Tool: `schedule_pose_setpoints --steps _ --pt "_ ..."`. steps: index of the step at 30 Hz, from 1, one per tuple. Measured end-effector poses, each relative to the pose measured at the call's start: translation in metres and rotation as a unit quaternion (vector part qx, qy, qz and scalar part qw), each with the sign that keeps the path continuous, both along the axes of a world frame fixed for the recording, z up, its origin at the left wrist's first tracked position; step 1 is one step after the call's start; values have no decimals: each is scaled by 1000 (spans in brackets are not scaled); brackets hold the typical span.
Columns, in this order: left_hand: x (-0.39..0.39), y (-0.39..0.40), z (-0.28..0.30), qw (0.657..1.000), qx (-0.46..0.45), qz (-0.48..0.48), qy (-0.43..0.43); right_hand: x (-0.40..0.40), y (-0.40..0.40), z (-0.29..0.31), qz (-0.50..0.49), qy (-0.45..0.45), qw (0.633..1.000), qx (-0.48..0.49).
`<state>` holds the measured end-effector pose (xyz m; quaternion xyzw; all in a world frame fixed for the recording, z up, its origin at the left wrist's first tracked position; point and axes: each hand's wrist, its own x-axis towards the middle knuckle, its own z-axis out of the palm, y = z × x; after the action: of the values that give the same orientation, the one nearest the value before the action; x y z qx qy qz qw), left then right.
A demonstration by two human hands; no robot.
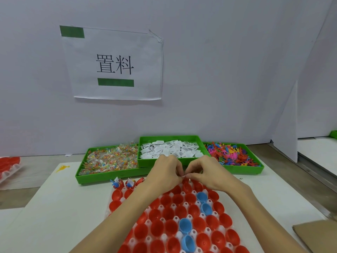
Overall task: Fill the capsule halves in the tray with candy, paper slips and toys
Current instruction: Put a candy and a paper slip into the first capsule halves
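A clear tray point(179, 235) holds many red capsule halves point(166, 199) and several blue ones point(185, 225). Two halves point(118, 183) at the tray's far left corner hold blue toys and paper slips. My left hand point(165, 172) and my right hand point(204, 170) meet over the tray's far edge, fingertips pinching together a small white paper slip point(185, 175). Behind them stand three green bins: candy packets point(111, 160), paper slips point(169, 148) and coloured toys point(231, 154).
A yellow toy point(62, 168) lies on the white mat to the left. Another tray of red halves point(8, 166) sits at the far left. Cardboard point(317, 234) lies at the lower right. A white wall with a paper sign point(114, 64) rises behind the bins.
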<state>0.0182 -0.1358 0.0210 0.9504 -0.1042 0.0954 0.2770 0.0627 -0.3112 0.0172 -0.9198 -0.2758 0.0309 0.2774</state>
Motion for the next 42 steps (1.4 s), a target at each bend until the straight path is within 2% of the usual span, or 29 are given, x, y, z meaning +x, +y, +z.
schedule_pose_setpoints --steps 6,12,17,23,26,30,32,35,37,39,41,42 --pt "3 0 3 1000 2 -8 21 1 4 -6 -31 -24 999 12" --pt "2 -7 -2 999 27 24 -15 0 6 -7 -48 -7 997 58" --pt "2 -7 -4 999 9 49 -12 0 6 -6 -33 -28 999 12" --pt "2 -7 -6 998 -4 54 -17 1 7 -7 -41 -25 999 2" --pt "2 -7 -8 999 20 41 -25 -1 7 -7 -51 -18 998 20" --pt "1 -3 -3 999 43 5 5 -3 4 -2 -40 -4 999 24" --pt "-3 1 3 999 32 -8 11 -5 3 1 -31 -9 999 20" --pt "-15 13 14 999 -40 -11 2 -6 0 6 -31 -4 999 36" --pt "-31 31 18 994 -100 22 -30 -6 -4 12 -36 -7 998 54" --pt "-51 56 17 984 -106 93 -107 -4 -10 20 -60 -15 995 73" --pt "-74 90 11 971 -37 191 -139 -1 -21 28 -99 -12 993 71" --pt "-85 107 7 964 11 239 -113 0 -28 32 -123 11 991 56"
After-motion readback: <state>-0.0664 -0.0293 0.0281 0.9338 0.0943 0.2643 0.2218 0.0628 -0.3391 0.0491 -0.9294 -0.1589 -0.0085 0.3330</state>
